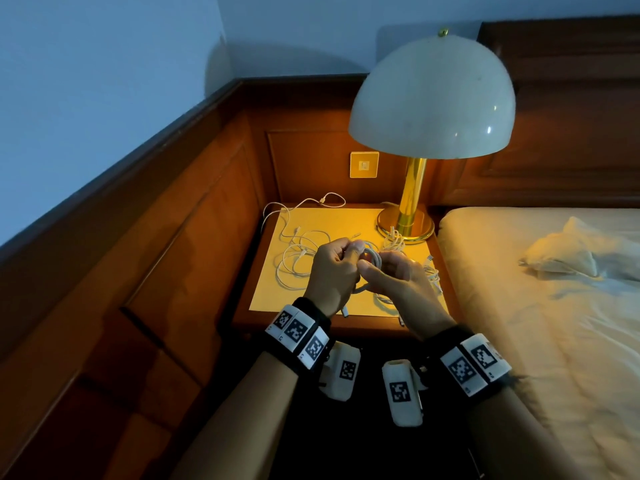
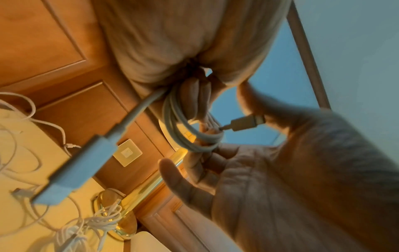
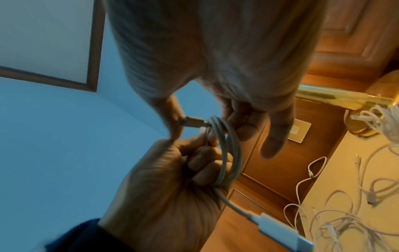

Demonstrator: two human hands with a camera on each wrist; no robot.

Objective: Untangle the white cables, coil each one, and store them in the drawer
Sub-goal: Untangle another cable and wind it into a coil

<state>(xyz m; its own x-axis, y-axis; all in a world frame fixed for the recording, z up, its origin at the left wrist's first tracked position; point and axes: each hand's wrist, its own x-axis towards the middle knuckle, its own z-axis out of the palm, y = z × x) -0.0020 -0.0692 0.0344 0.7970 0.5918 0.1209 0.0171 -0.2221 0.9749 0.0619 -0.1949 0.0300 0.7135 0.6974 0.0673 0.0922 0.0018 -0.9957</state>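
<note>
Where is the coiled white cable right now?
In the head view, the coiled cable is held between the left hand and right hand, above the nightstand.

not much room on this nightstand (image 1: 349,216) tbh. the lamp (image 1: 431,98) sits on the back right corner and its big dome shade hangs out over the back half of the top, so coming in from above there is blocked. wood panelling walls off the left side and the back, and the bed (image 1: 540,278) sits tight against the right edge. loose white cables (image 1: 294,258) sprawl over the left and middle of the top, another tangled bunch (image 1: 393,240) lies right by the lamp base, more trail along the right edge. the only open way in is from the front, where both hands are, above the front edge
</note>
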